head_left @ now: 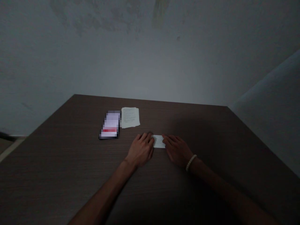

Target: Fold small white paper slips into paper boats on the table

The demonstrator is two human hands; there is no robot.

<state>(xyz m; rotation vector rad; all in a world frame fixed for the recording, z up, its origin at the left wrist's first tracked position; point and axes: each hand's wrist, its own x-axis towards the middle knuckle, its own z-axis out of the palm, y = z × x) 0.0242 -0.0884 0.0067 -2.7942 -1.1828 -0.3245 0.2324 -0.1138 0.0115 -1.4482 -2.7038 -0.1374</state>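
Observation:
A small oblong of white printed paper (159,141) lies on the dark table, between my two hands. It may be folded, but I cannot tell for certain. My left hand (142,148) has its fingers curled and closed at the paper's left end, with the thumb side against it. At the opposite end, my right hand (177,149) holds the paper with its fingers bent and pressed together over the edge. Both ends of the paper are hidden under the fingers. A pale beaded bracelet (191,162) circles my right wrist.
A stack of squarish printed paper sheets (130,117) lies farther back on the brown wooden table (58,150). Left of it is a phone (110,124) with its screen lit and blurred out. A stained grey wall (150,62) rises behind the table's back edge.

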